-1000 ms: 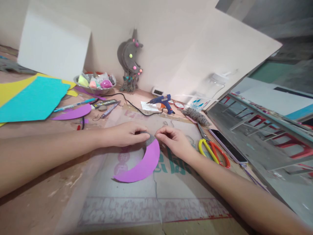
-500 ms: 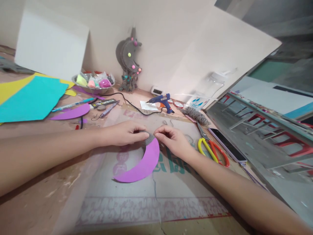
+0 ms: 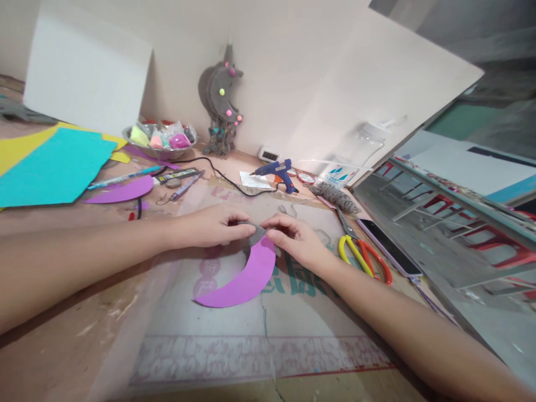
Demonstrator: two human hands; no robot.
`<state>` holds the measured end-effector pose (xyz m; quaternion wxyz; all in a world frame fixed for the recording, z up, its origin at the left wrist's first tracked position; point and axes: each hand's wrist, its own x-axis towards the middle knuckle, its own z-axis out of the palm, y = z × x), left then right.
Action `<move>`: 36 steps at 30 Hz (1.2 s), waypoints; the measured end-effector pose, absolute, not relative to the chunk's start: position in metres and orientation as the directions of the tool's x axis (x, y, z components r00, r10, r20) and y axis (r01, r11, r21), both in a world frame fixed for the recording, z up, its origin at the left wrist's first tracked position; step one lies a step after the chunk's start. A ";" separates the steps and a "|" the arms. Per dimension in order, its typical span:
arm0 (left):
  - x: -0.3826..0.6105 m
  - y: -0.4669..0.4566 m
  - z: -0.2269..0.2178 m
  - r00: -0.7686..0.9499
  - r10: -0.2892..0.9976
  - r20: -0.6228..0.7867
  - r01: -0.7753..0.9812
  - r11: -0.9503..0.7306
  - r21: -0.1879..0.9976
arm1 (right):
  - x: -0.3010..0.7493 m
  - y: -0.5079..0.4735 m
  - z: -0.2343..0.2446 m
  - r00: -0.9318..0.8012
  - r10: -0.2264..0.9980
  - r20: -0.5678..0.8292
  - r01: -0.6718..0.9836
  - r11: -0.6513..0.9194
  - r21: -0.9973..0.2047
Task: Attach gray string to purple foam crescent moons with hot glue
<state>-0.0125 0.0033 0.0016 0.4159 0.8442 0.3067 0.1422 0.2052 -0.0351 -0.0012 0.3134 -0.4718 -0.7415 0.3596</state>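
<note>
Between my hands is a purple crescent (image 3: 245, 279), flat like craft foam or card, its upper tip wrapped in grey cord. My left hand (image 3: 224, 226) pinches the grey-wrapped tip between thumb and fingers. At the tip's right edge, my right hand (image 3: 293, 237) has thumb and fingertips pinched together, seemingly on the grey cord; the strand itself is too fine to follow. The crescent's lower point hangs toward the lower left over a printed plastic sheet (image 3: 201, 360).
Scissors (image 3: 362, 257) and a phone (image 3: 389, 248) lie at right. Behind are a blue glue gun (image 3: 276, 170), a grey cord bundle (image 3: 335, 195), a plastic jar (image 3: 364, 145) and a bowl of clay (image 3: 161, 151). A grey crescent ornament (image 3: 221, 95) stands by the wall; turquoise sheets (image 3: 50, 167) lie left.
My right hand has moved slightly, its fingers now closer to the crescent's edge. The crescent has tilted a little, its lower tip slightly higher. My left hand keeps its hold.
</note>
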 end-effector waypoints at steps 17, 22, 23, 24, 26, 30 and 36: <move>-0.015 0.005 0.001 0.777 0.629 -0.030 0.260 -0.277 0.925 | 0.199 -0.038 -0.001 -0.363 0.920 0.150 0.388 0.296 -0.873; -0.014 0.004 0.002 0.778 0.626 -0.053 0.268 -0.255 0.929 | 0.198 -0.040 -0.001 -0.360 0.921 0.149 0.399 0.296 -0.868; -0.014 0.005 0.003 0.765 0.642 -0.043 0.281 -0.274 0.920 | 0.198 -0.040 -0.001 -0.356 0.924 0.141 0.392 0.285 -0.875; -0.014 0.005 0.003 0.752 0.658 -0.031 0.296 -0.296 0.908 | 0.198 -0.040 -0.001 -0.352 0.927 0.129 0.380 0.268 -0.885; -0.013 0.005 0.005 0.734 0.679 -0.019 0.321 -0.322 0.891 | 0.199 -0.040 -0.002 -0.341 0.934 0.102 0.353 0.228 -0.907; -0.013 0.005 0.005 0.739 0.671 -0.063 0.317 -0.263 0.911 | 0.200 -0.040 -0.003 -0.340 0.936 0.093 0.346 0.216 -0.913; -0.014 0.004 0.003 0.727 0.681 -0.090 0.334 -0.236 0.913 | 0.202 -0.040 -0.003 -0.288 0.944 0.162 0.481 0.289 -0.828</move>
